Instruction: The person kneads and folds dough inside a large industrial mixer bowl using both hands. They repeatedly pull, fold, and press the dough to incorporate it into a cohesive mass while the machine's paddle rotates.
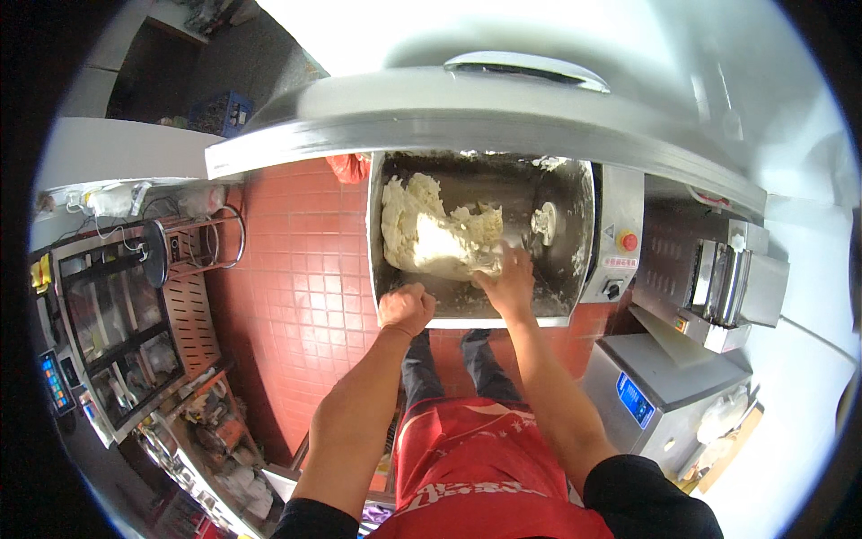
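A large lump of pale dough point(431, 236) lies in the left and middle part of a metal dough mixer's bowl point(572, 296). My right hand point(510, 279) is on the lower right end of the dough, fingers curled at its edge. Closed into a fist, my left hand point(406, 306) rests at the near left rim of the bowl, just below the dough; whether it grips the rim cannot be told. Dough residue coats the round shaft fitting point(544, 224) on the bowl's right side, and bits stick to the walls.
Right of the bowl is a control panel with a red stop button point(627, 241) and a black knob point(611, 290). A roller machine point(724, 286) stands farther right. Beyond the bowl runs a metal counter edge point(431, 128). A round stool point(156, 254) is at left.
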A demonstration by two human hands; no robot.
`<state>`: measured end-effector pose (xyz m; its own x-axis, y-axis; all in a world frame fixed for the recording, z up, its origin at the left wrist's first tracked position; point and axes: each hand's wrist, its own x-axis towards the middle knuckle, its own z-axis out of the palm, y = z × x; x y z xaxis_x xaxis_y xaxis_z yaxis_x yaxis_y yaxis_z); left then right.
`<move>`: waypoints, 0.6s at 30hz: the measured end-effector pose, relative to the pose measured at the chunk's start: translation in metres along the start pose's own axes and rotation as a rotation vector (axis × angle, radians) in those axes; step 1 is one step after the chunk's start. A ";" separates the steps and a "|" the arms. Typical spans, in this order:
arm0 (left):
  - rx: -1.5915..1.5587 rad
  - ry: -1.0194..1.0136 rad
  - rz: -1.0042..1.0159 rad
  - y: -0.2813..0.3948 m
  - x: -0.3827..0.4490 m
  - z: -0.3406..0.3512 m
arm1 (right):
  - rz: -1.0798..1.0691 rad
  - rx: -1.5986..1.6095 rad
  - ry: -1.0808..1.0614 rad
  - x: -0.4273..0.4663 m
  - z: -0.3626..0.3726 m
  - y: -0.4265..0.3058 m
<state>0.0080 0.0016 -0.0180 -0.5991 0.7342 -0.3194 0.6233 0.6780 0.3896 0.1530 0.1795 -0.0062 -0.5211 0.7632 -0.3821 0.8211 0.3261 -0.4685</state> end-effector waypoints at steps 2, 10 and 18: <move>0.003 -0.029 0.009 0.006 0.000 0.001 | -0.096 -0.095 -0.072 0.000 0.031 0.019; -0.003 0.034 0.027 0.005 -0.001 -0.001 | -0.131 -0.121 -0.471 0.056 0.047 0.040; 0.031 -0.082 -0.005 0.004 -0.002 -0.003 | -0.112 -0.164 -0.590 0.081 0.073 0.071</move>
<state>0.0103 0.0027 -0.0129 -0.5601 0.7301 -0.3914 0.6361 0.6817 0.3614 0.1521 0.2243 -0.1288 -0.6083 0.2975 -0.7358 0.7549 0.5034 -0.4205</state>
